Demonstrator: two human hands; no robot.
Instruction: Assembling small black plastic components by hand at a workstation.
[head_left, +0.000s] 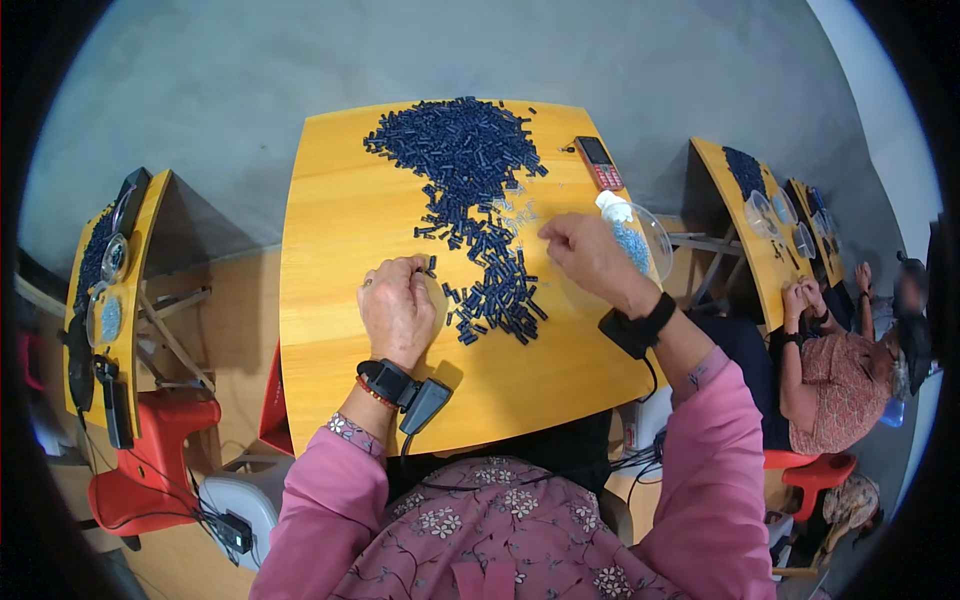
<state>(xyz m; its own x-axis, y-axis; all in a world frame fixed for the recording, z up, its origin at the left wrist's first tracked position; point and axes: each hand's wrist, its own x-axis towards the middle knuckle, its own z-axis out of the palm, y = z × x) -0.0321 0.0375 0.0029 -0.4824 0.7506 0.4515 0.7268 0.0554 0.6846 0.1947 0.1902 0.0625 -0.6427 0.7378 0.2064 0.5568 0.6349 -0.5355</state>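
Left hand pinching small dark-blue tube | right hand fingertips pinched, contents unclear | glossy yellow table

grey concrete floor | yellow wooden desks | red stool

A yellow wooden desk with rounded corners carries the work. A large heap of small dark blue tubes covers its far middle and trails down toward the near side in a narrower strip. A red keypad phone lies near the far right corner. Just beside it, at the right edge, sits a clear plastic bowl holding light blue pieces.
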